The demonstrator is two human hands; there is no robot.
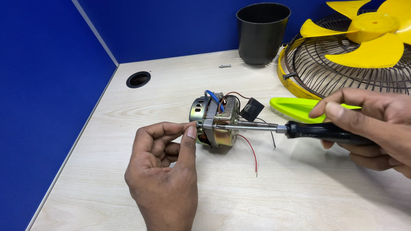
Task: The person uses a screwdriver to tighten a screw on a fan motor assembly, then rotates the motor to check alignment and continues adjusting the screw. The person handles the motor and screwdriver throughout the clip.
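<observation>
A small metal fan motor (216, 117) with blue, red and black wires lies on the light wooden table (257, 192). My left hand (165, 171) pinches a small part at the motor's left side between thumb and forefinger. My right hand (376, 128) grips the black handle of a screwdriver (299, 128), whose metal shaft runs left to the motor housing. A small black capacitor (251, 108) hangs off the motor's wires.
A lime-green brush (299, 109) lies behind the screwdriver. A wire fan guard with a yellow rim (284, 72) and yellow blades (368, 38) sits at the back right, a black cup (262, 34) beside it. A loose screw (224, 66) and a cable hole (138, 79) lie near the blue partition.
</observation>
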